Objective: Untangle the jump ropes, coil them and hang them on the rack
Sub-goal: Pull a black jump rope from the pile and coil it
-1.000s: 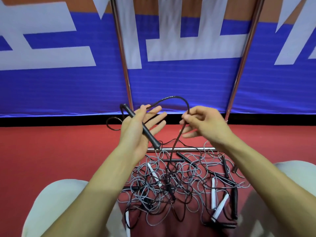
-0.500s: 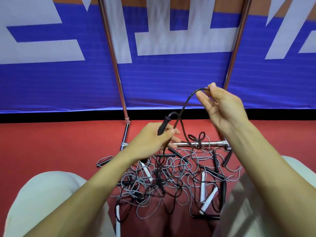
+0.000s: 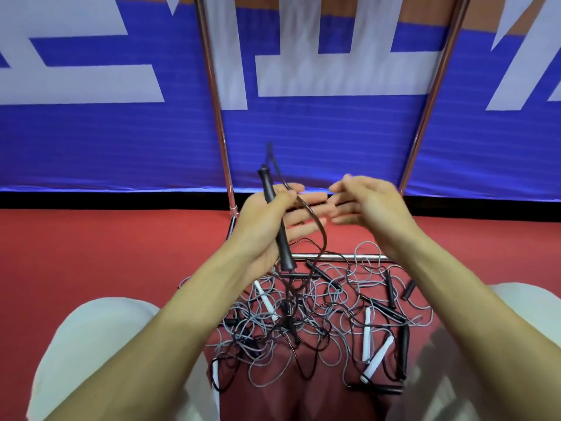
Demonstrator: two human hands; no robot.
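My left hand [image 3: 270,226] holds a black jump-rope handle [image 3: 274,220] upright, thumb pressed over it, fingers stretched out to the right. The handle's black cord [image 3: 315,226] loops over those fingers and drops into the tangled pile of jump ropes [image 3: 309,317] on the floor between my knees. The pile mixes grey and black cords with white and black handles. My right hand [image 3: 367,205] hovers just right of the left, blurred, fingers extended toward the cord; whether it touches the cord is unclear. The metal rack [image 3: 217,117] stands behind the pile.
The rack's two chrome uprights [image 3: 431,95] rise in front of a blue and white banner; its low crossbar [image 3: 340,256] lies at the pile's far edge. Red floor spreads to either side. My knees in pale trousers [image 3: 91,344] flank the pile.
My right hand has dropped from its raised position and come in close to the left. My left hand has risen and now holds the handle upright with the cord draped over its fingers.
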